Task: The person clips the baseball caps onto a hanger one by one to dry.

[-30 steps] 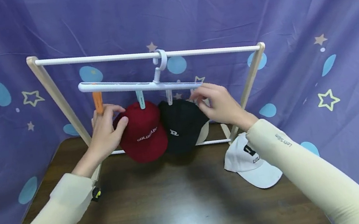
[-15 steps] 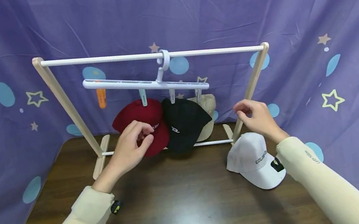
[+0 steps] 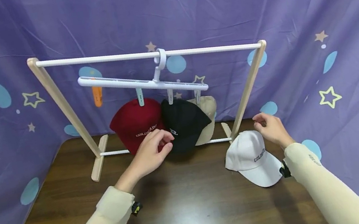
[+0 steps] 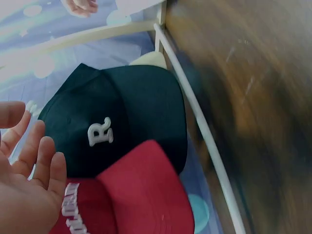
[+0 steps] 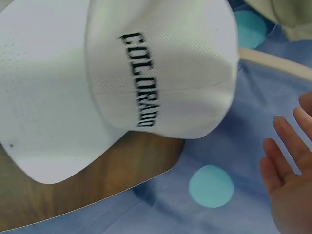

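My left hand, fingers loosely bent and holding nothing, is in front of the red cap and the black cap. Beside the white cap on the table, my right hand hovers with nothing in it; the right wrist view shows its fingers apart from the cap. A pale hanger hooks over the rack's rail. From it hang the red cap on a teal clip, the black cap on a grey clip, and a beige cap, partly hidden by the black one.
An orange clip on the hanger's left end holds nothing. The rack has a white top rail, wooden side posts and a low white bar. It stands on a brown table before a purple curtain.
My left hand has left the red cap's left side near the orange clip and moved right and down. My right hand has left the hanger's right end and moved right and down beside the white cap.
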`<move>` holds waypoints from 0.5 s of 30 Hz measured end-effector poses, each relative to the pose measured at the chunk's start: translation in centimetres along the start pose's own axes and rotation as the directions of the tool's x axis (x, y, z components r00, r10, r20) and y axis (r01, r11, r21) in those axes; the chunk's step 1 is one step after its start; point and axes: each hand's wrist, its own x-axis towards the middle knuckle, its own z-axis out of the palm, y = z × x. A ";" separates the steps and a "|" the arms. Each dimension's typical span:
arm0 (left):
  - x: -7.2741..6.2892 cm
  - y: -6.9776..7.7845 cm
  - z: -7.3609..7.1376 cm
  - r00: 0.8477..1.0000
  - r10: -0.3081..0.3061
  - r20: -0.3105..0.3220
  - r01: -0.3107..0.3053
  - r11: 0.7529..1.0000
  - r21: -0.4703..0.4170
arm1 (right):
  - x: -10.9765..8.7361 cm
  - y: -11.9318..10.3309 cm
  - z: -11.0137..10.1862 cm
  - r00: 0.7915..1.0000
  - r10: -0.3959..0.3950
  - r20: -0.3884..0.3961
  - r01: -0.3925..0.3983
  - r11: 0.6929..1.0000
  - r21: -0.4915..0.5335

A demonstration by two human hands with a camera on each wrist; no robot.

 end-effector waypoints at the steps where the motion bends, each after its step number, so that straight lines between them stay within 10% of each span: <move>1: 0.1 0.0 0.4 1.000 0.000 0.008 0.000 1.000 -0.003 | -0.1 0.3 0.1 1.000 0.005 0.018 -0.005 1.000 -0.005; 15: 1.1 1.8 5.0 0.997 0.008 0.073 -0.006 1.000 -0.028 | -0.2 2.5 2.3 0.964 0.072 0.255 -0.064 0.997 -0.041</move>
